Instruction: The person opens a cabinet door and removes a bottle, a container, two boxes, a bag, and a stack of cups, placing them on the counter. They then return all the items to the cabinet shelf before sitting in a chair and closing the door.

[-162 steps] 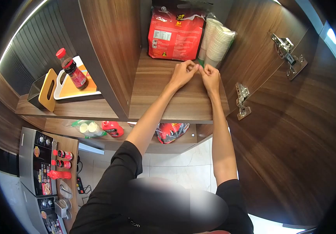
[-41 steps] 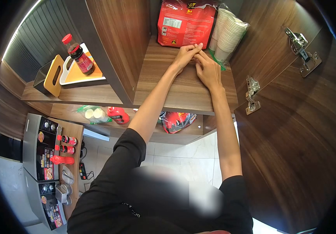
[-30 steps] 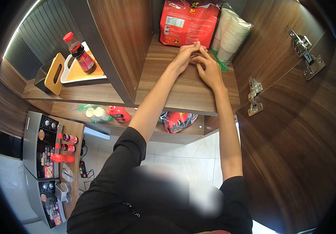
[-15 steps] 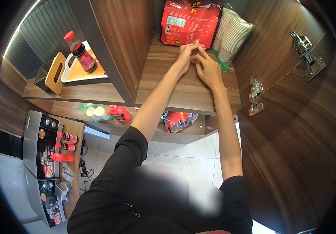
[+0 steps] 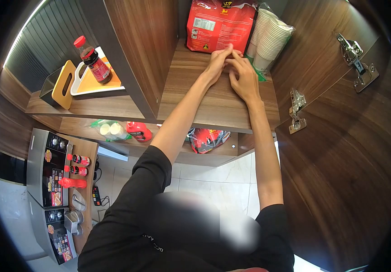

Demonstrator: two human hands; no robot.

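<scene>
Inside an open wooden cabinet, my left hand (image 5: 217, 64) reaches up from the left with its fingers stretched out. My right hand (image 5: 244, 78) meets it at the fingertips, thumb and fingers apart and slightly bent. No object shows in either hand. Just beyond the fingertips stands a red printed bag (image 5: 222, 27). Stacks of white paper cups (image 5: 270, 41) in clear and green plastic lean to the right of the bag. Both hands are above the wooden shelf (image 5: 188, 97).
An open door with metal hinges (image 5: 298, 111) is at right. On the left shelf, a red-capped bottle (image 5: 96, 63) stands on a tray (image 5: 84, 85) beside a yellow-handled box (image 5: 64, 85). Below lie cups (image 5: 113, 130) and a red container (image 5: 139, 131). Several bottles (image 5: 74, 182) are at lower left.
My hands have shifted slightly, with the fingertips now closer together and the right hand's fingers a little straighter. The bag and cups look the same.
</scene>
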